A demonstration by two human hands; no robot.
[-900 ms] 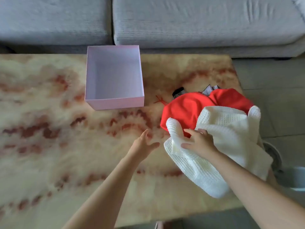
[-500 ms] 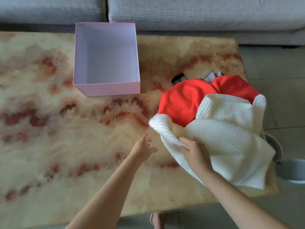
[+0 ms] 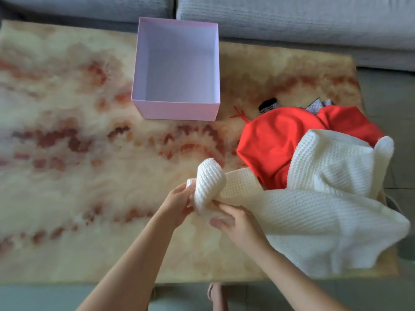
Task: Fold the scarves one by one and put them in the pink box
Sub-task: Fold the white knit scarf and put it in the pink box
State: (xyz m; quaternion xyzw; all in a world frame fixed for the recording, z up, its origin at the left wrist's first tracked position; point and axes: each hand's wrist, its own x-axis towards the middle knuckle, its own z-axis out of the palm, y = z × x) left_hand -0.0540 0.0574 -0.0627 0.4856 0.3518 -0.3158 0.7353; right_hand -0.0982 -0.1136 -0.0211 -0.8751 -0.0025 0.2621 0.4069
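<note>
- L hand [image 3: 177, 205] has closed the gap since 0.5 s ago: it was loose and apart from the cloth, and now grasps the near end of the white scarf [image 3: 314, 212], fingers curled on it.
- R hand [image 3: 238, 225] is still on the same scarf, now just beside L and pinching the fabric under a rolled-up loop of knit at mid-frame.
- Scarf end has been dragged left, off the pile and toward frame centre. Its bulk still lies at lower right, partly over the red scarf [image 3: 276, 144].
- Meaning (est.): scarf no. 1 is being picked out and sorted for a first fold. No fold made yet.
- Pink box [image 3: 177, 111] at upper centre is open, w/ nothing inside visible, well apart from both hands.
- Striped scarf [image 3: 269, 106] peeks out behind the red one at right, and a red tassel [image 3: 240, 114] lies on the table [image 3: 89, 198] near the box's lower right corner.
- Edges: the white scarf's lower right corner hangs past the table's right and near edges and could slide off if let go. The pile sits close to the right edge.
- Room: a broad stretch of tabletop lies left of the hands and below the box, prob. enough to spread and fold there. Path hands→box runs up-frame w/ nothing between.
- Sofa [image 3: 292, 19] runs along the top, behind the box.
</note>
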